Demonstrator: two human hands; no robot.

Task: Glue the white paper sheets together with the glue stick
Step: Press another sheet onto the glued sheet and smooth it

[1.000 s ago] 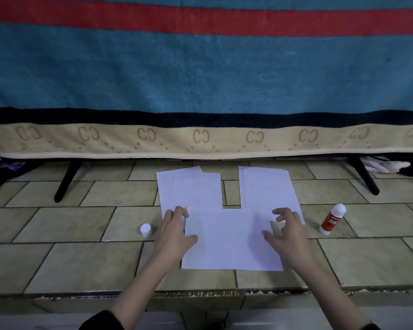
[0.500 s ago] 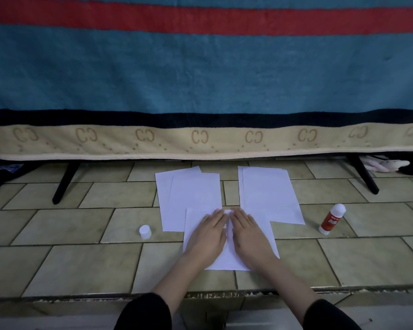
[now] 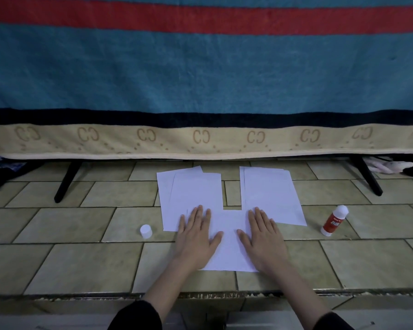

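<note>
At lower centre of frame, on tiled bench (image 3: 81, 265): pressing near sheet (image 3: 229, 248) flat, left hand (image 3: 196, 239) and right hand (image 3: 264, 239) both spread, fingers straight, gripping nothing. Overlapping left stack (image 3: 191, 186) and right stack (image 3: 270, 191) above. Risking skewed bond or wrinkles if pushing unevenly. Lying uncapped at right, glue stick (image 3: 334, 221) possibly drying; cap (image 3: 146, 231) sitting at left.

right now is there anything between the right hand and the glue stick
Nothing visible does. The right hand lies flat on the front sheet; the glue stick lies to its right, with only paper and bare tiles between.
</note>
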